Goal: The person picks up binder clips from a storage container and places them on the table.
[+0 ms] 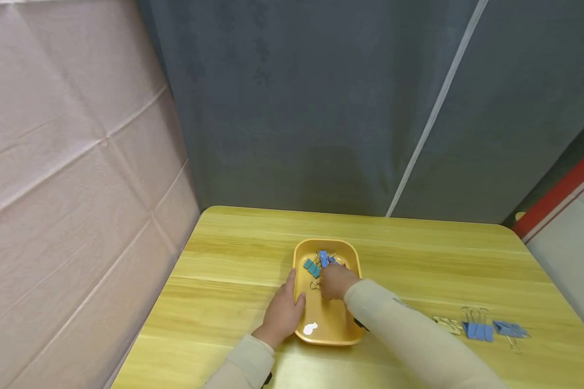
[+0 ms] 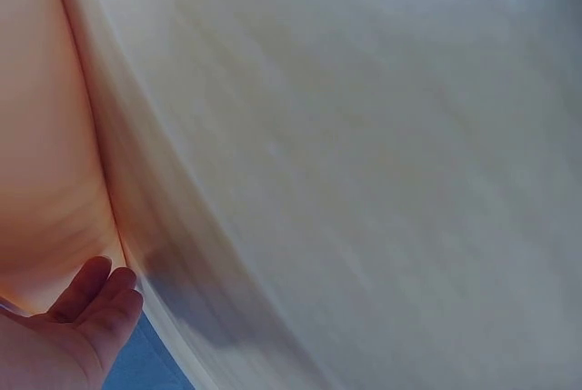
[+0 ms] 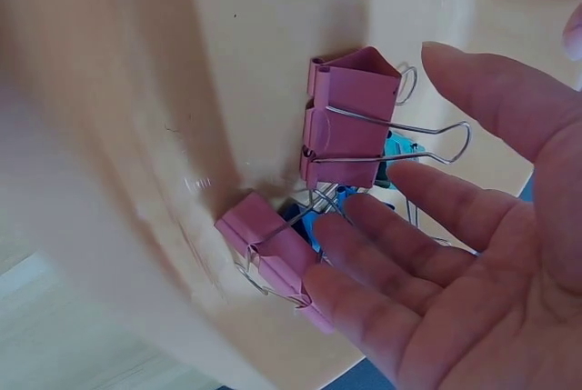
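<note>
A yellow-orange plastic tray (image 1: 338, 336) on the table holds several binder clips. My left hand (image 1: 280, 313) lies along its left side, fingers extended against the wall and thumb by the rim. My right hand (image 1: 337, 282) reaches inside; in the right wrist view its fingers are spread and loosely bent, gripping nothing. Close to the fingertips stands a pink binder clip (image 3: 350, 117), and a second pink binder clip (image 3: 273, 254) lies near the little finger. A teal binder clip (image 1: 312, 268) and a blue binder clip (image 1: 324, 258) rest toward the far end, others partly hidden by the hand.
To the right on the wooden table (image 1: 243, 259) lie a yellow binder clip (image 1: 448, 324), a blue binder clip (image 1: 478, 330) and a blue-grey binder clip (image 1: 511, 329), beside my right sleeve. A dark curtain (image 1: 292, 108) hangs behind; pale cloth (image 1: 68, 189) covers the left side.
</note>
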The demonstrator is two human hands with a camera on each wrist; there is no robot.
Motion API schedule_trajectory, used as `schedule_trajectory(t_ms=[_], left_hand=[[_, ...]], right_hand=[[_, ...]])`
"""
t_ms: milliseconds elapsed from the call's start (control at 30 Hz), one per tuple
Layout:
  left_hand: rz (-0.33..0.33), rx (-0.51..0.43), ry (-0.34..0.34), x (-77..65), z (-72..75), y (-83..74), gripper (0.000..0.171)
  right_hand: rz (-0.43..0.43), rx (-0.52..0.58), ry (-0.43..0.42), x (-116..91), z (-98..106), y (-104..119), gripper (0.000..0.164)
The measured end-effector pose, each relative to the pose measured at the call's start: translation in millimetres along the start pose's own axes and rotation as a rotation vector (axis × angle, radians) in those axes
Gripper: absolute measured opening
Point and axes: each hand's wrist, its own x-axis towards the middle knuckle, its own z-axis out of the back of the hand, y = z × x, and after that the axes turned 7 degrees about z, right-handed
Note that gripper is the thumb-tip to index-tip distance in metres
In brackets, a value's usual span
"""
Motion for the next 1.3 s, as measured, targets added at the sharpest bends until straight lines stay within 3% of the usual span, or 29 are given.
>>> schedule_trajectory(t_ms=[900, 1300], left_hand=[[0.002, -0.003, 0.009, -0.5, -0.9, 1.5, 0.063], [0.001, 0.003, 0.010, -0.1, -0.9, -0.1, 0.062]], right_hand=[[0.011, -0.133, 0.063, 4.8, -2.9, 5.6, 0.009], [0.016, -0.054, 0.026, 2.1, -4.5, 12.9, 0.013]])
